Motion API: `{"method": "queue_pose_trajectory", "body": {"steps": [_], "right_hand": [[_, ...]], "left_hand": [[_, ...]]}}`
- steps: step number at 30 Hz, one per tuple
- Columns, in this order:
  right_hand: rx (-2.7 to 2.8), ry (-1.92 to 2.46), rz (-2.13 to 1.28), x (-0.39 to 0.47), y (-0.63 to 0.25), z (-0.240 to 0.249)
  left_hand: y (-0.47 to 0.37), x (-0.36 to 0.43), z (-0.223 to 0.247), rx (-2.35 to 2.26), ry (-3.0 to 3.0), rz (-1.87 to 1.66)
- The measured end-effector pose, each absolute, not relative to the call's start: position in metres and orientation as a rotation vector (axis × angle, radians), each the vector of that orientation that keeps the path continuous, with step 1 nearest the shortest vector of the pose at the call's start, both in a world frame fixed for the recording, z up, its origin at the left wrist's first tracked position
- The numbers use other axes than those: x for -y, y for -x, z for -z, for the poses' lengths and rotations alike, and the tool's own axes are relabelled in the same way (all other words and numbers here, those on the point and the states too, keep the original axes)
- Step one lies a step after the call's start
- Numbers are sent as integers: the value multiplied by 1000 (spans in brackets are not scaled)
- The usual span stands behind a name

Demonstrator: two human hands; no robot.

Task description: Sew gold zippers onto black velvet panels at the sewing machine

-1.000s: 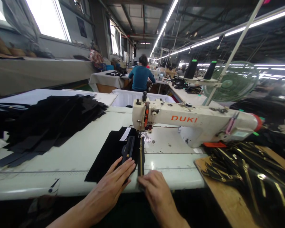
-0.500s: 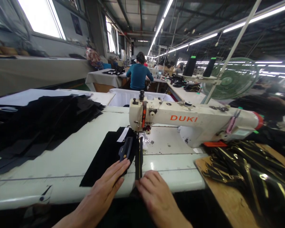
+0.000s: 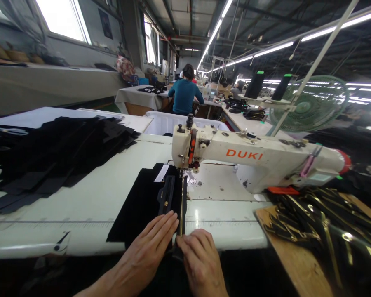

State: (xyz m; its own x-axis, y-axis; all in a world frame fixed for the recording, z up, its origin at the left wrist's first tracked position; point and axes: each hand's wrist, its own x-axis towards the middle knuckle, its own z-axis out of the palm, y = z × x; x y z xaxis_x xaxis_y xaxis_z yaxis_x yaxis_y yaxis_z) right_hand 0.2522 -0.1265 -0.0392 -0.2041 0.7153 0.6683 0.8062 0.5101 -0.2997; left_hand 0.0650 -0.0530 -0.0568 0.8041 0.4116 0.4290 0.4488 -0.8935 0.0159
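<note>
A black fabric panel (image 3: 132, 206) with a white label and a small zipped pocket lies on the table, its right edge under the needle of the sewing machine (image 3: 216, 150). Along that edge runs a black zipper tape (image 3: 181, 206) with gold teeth, reaching back to the needle. My left hand (image 3: 154, 235) rests flat on the panel below the pocket, fingers stretched out. Near the table's front edge, my right hand (image 3: 199, 255) pinches the zipper tape, whose lower end drops over the edge.
Stacked black fabric pieces (image 3: 62, 152) cover the left of the table. At the right, gold-toothed zippers (image 3: 321, 222) are heaped on a wooden board (image 3: 284, 255). Behind the machine stands a white bin (image 3: 160, 121). A person (image 3: 185, 95) sits farther back, beyond it.
The camera view has shifted slightly. My left hand has moved right, closer to the zipper tape, and its fingers lie flatter on the panel. My right hand still pinches the tape.
</note>
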Motion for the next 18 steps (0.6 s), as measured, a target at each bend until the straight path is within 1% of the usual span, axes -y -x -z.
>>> {"method": "queue_pose_trajectory", "body": {"steps": [5,9,13,16,18], "right_hand": [[1978,1228,171,125,-253,39],[2009,1196,216,124,-252,39],[2041,1119,316,121,-258,38],[2115,1087,95,105,-275,25],[2124,1241,-64,83,-288,12]], "left_hand": [[-61,51,44,764,3064,619],[-54,43,28,852,3287,468],[-46,39,18,882,3378,314],[-44,39,6,836,3385,274],[-48,38,-4,771,3345,338]]}}
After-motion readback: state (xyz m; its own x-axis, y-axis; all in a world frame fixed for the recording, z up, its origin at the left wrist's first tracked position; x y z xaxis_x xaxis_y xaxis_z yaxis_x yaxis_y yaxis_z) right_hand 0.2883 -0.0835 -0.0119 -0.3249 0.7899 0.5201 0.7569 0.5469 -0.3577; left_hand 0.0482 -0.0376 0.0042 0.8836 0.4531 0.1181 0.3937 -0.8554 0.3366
